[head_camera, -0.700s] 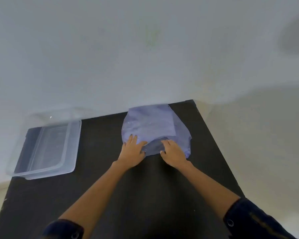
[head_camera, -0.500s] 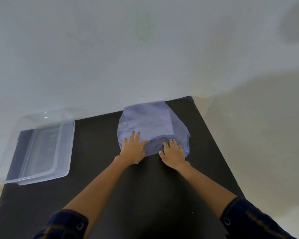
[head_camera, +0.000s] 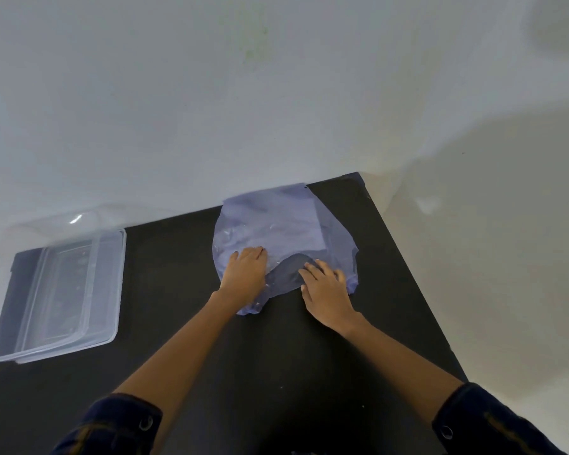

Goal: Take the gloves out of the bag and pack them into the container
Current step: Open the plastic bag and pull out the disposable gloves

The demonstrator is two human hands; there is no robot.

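Note:
A translucent blue-purple plastic bag (head_camera: 276,224) lies at the far edge of the black table (head_camera: 178,356), against the wall. A paler folded mass shows through its film; I cannot make out single gloves. The bag's mouth faces me, with a dark gap (head_camera: 286,274) between its layers. My left hand (head_camera: 245,274) lies on the bag's left part, fingers curled into the upper layer, and a flap of film bulges beside my wrist. My right hand (head_camera: 326,287) lies flat on the mouth's right edge, fingers spread. The clear plastic container (head_camera: 120,284) stands far left, apart from both hands.
A white wall rises directly behind the table. The table's right edge (head_camera: 408,274) runs close to the bag, with pale floor beyond it. Something clear, perhaps a lid (head_camera: 46,221), leans behind the container. Dark sleeves cover both my upper forearms.
My left hand has slid further onto the bag and curled its fingers. The mouth has opened into a wider dark gap, and the bag's near edge has come toward me.

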